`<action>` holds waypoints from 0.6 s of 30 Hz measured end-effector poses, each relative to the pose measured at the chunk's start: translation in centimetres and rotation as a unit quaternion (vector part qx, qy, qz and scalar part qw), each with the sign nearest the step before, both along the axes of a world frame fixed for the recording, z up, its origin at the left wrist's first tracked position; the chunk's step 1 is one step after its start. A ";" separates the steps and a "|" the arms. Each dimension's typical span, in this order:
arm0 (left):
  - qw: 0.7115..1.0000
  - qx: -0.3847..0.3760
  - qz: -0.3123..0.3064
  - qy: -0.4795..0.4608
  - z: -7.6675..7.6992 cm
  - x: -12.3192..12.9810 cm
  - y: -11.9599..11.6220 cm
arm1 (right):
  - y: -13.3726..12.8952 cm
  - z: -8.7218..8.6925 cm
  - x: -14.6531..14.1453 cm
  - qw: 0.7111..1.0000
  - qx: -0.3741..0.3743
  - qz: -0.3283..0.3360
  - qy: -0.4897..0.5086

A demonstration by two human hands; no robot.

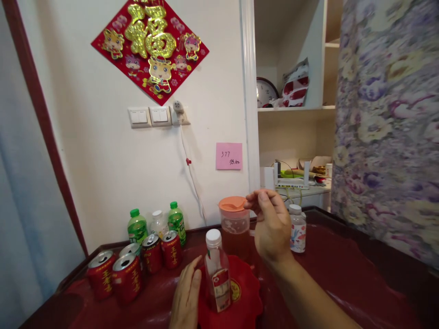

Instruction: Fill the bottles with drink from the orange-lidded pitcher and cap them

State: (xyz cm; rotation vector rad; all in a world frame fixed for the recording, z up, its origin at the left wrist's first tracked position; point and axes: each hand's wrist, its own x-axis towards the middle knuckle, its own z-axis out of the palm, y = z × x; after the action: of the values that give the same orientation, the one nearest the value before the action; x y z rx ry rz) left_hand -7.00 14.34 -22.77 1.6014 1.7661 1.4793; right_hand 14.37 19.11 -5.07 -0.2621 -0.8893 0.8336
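Observation:
A clear plastic bottle [219, 288] with a white cap and a red-and-white label stands on a red scalloped plate [252, 301]. Just left of it, my left hand [187, 292] is open, its fingers stretched out beside the plate's rim and holding nothing. My right hand [273, 224] is raised, with half-bent fingers close to the orange lid of a pitcher [235, 226] of brownish liquid. Nothing shows in that hand; whether its fingertips touch the lid I cannot tell. Behind my right wrist stands a white-capped jar [297, 233] with a printed label.
Several red drink cans [126, 278] are grouped on the left of the dark red table [343, 292]. Behind them stand two green-capped bottles [176, 221] and a white-capped bottle [158, 223]. A white cord [190, 176] hangs down the wall. A router [291, 183] sits on the shelf.

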 end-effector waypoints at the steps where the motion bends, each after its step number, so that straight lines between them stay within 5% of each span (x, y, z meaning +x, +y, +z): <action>1: 1.000 -0.002 0.004 -0.004 0.0 0.1 0.0 | 0.2 0.4 0.0 1.000 -0.012 0.008 0.004; 8: 1.000 -0.008 -0.008 -0.002 0.8 0.9 -0.3 | 2.1 -0.1 0.1 0.976 -0.080 0.071 -0.192; 18: 0.999 0.026 -0.015 0.027 -2.0 -1.3 0.9 | 1.2 -6.9 2.1 0.895 -0.124 0.150 -0.402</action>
State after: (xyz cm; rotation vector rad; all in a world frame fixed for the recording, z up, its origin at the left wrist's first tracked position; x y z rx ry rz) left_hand -8.34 15.26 -24.76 1.7022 1.7374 1.4925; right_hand 16.45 20.29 -12.01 -0.7426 -1.6289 1.1519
